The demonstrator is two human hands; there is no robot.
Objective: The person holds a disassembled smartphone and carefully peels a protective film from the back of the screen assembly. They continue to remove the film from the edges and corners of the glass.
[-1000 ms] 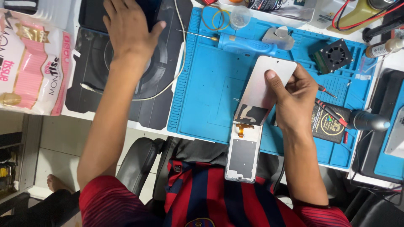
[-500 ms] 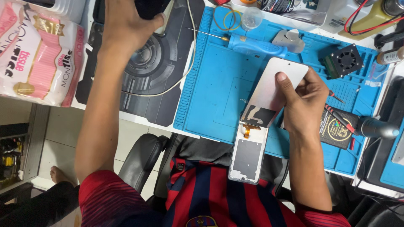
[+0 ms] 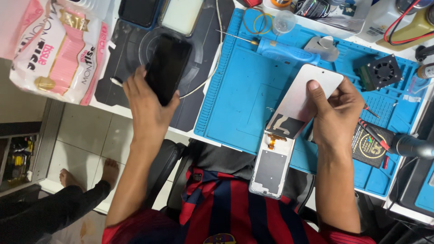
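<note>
My left hand (image 3: 147, 106) grips a black phone screen (image 3: 168, 67), lifted over the round black pad (image 3: 201, 58) at the table's left. With the thumb on top, my right hand (image 3: 337, 113) holds a silvery display panel (image 3: 302, 99) over the blue work mat (image 3: 248, 95). A grey phone frame (image 3: 271, 168) hangs from that panel by an orange flex cable (image 3: 271, 139) and juts past the table edge above my lap.
A pink tissue pack (image 3: 58, 45) lies far left. On the mat are a blue screwdriver (image 3: 285, 50), a metal pry tool (image 3: 322, 47), a small black fan (image 3: 383, 72), red-handled tools (image 3: 373, 131) and a round-logo black pad (image 3: 371, 147). A person's leg (image 3: 68, 199) is at the lower left.
My left hand has drawn back from the far side of the table toward me, now carrying the black phone screen. The right hand has stayed on the silvery panel.
</note>
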